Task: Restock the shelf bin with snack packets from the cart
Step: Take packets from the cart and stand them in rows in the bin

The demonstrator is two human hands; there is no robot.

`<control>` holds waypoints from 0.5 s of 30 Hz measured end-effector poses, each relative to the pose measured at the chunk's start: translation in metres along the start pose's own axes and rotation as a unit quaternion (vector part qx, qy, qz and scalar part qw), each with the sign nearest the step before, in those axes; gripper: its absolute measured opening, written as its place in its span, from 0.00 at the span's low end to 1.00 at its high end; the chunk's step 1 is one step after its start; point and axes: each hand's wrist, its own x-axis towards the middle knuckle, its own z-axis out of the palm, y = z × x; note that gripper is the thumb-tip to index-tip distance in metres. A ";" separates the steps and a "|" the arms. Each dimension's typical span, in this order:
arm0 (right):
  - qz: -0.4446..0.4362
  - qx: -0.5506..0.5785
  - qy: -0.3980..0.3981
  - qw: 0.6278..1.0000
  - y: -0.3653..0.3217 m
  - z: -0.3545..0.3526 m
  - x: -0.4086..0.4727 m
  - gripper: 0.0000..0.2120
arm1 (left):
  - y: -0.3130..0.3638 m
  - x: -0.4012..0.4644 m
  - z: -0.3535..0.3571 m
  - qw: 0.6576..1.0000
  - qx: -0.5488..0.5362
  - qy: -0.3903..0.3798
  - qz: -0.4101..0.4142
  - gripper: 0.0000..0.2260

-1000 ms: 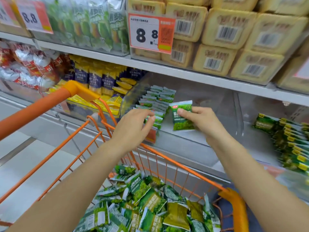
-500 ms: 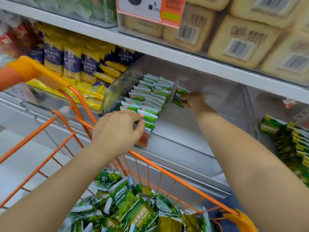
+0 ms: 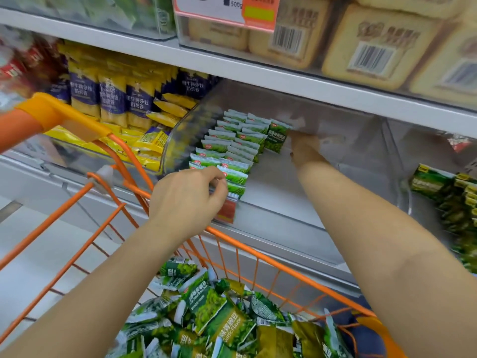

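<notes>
A clear shelf bin (image 3: 322,202) holds two rows of green-and-white snack packets (image 3: 232,151) along its left side. My right hand (image 3: 304,148) reaches deep into the bin and holds one green snack packet (image 3: 277,136) upright by its right edge, against the back of the right-hand row. My left hand (image 3: 188,200) is at the bin's front edge, fingers curled and pinched on the front packets of the rows. Below, the orange wire cart (image 3: 258,257) holds a loose heap of green packets (image 3: 214,313).
Left of the bin, yellow-and-blue packets (image 3: 113,99) fill a neighbouring bin. Dark green packets (image 3: 454,200) lie in the bin to the right. The shelf above carries beige wrapped blocks (image 3: 374,55) and a price tag (image 3: 227,9). The cart's orange handle (image 3: 38,115) is at left.
My right hand has carried the green packet from the bin's front deep to the back of the rows. The view has moved closer and lower. My left hand stays at the bin's front.
</notes>
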 end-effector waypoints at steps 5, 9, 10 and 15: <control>-0.096 0.050 -0.022 0.994 -0.019 -0.009 -0.071 0.08 | 0.005 -0.009 -0.015 0.997 -0.080 -0.015 0.012 0.13; -0.312 -0.138 -0.151 0.928 -0.003 -0.030 -0.166 0.07 | 0.015 -0.039 -0.046 0.989 -0.134 -0.008 0.056 0.10; -0.335 -0.207 -0.184 0.900 0.004 -0.034 -0.184 0.03 | 0.015 -0.050 -0.055 0.990 -0.129 -0.025 0.057 0.08; -0.337 -0.429 -0.279 0.790 0.043 -0.033 -0.234 0.24 | -0.001 -0.102 -0.070 0.926 0.034 -0.374 0.041 0.08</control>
